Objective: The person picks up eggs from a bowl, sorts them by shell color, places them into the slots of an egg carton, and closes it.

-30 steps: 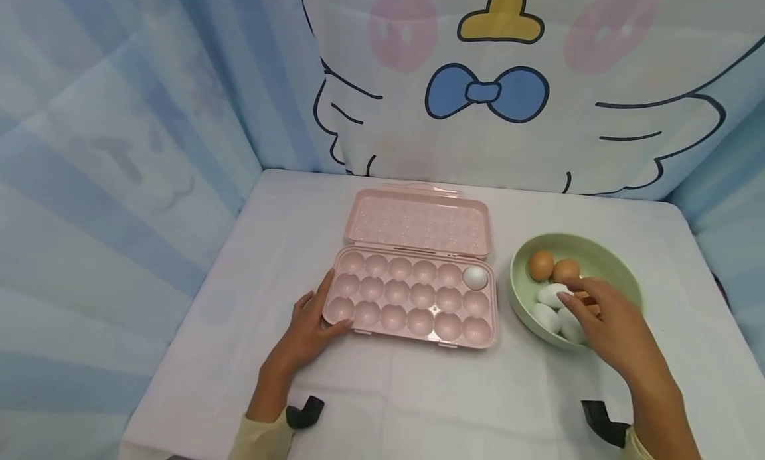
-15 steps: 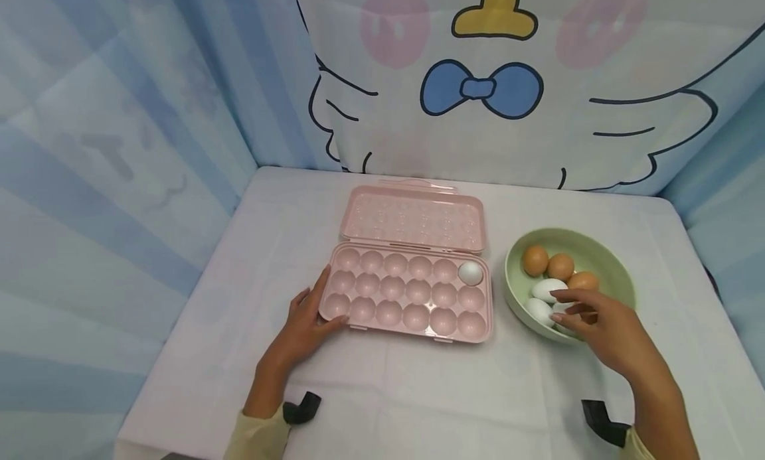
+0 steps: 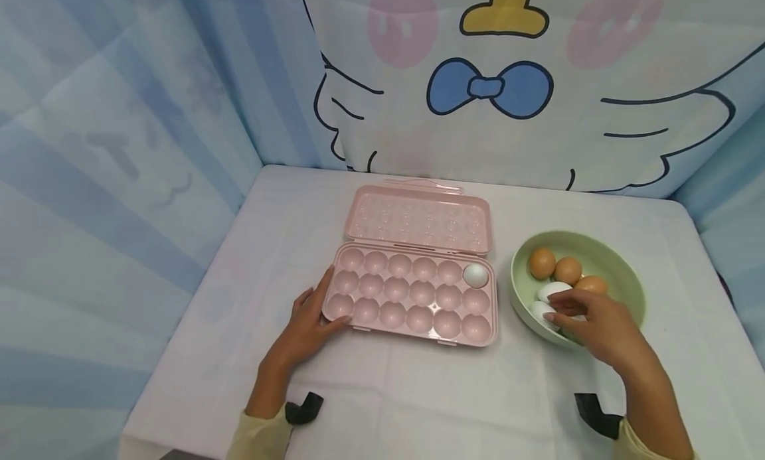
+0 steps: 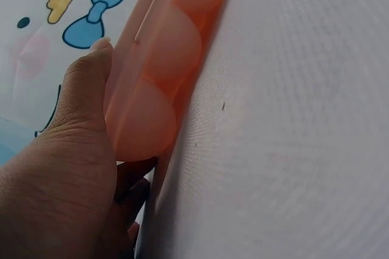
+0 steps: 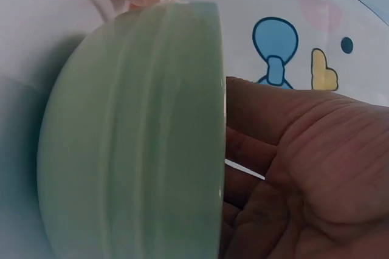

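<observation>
My left hand grips the left front corner of a pink plastic egg box. Its thumb lies along the front edge and its fingers along the left side. In the left wrist view the thumb presses the box's side. One white egg sits in the back right hollow. My right hand reaches into a green bowl with curled fingers, over the white eggs. Brown eggs lie behind them. The bowl wall hides the fingertips in the right wrist view, so any grip is unclear.
The box's lid lies open toward the back. A white cloth covers the table. Cartoon-printed curtain stands behind, with blue curtains at both sides. Black wrist mounts show at each sleeve.
My right hand first draws back from the eggs, then dips lower into the bowl, covering a front white egg seen before. The left hand stays at the box's corner.
</observation>
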Available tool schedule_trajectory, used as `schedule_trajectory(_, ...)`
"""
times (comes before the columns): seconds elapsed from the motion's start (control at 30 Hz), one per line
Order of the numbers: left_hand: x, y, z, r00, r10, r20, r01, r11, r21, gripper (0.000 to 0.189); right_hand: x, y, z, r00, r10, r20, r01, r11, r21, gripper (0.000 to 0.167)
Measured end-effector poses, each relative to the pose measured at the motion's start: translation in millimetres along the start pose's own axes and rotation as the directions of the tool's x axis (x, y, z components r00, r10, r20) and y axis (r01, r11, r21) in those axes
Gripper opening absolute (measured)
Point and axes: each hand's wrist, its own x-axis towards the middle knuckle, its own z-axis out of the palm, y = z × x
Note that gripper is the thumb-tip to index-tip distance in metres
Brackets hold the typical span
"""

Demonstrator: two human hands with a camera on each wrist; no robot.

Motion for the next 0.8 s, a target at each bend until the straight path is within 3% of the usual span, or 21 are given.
schedule_trajectory(0.2, 0.2, -0.9, 0.6, 1.0, -0.017, 0.011, 0.017, 1.0, 0.001, 0.104, 8.7, -5.3, 8.3, 0.995, -0.091, 0.029, 0.089, 0.994, 0.057, 0.039)
schedule_trajectory(0.3, 0.4, -1.9, 0.9, 1.0, -0.024, 0.016, 0.024, 1.0, 0.001, 0.103, 13.1, -8.0, 12.0, 0.995, -0.096, 0.023, 0.093, 0.991, 0.097, 0.043)
schedule_trajectory(0.6, 1.1, -1.5, -0.8, 1.0, -0.024, 0.018, 0.024, 1.0, 0.0, 0.103, 27.8, -16.5, 21.3, 0.999, -0.006, 0.044, -0.003, 0.976, 0.219, 0.06)
schedule_trajectory(0.8, 1.1, -1.1, -0.3, 0.999, -0.028, 0.022, 0.029, 1.0, -0.002, 0.103, 32.2, -19.3, 24.9, 0.999, 0.037, 0.012, -0.039, 0.961, 0.275, 0.062)
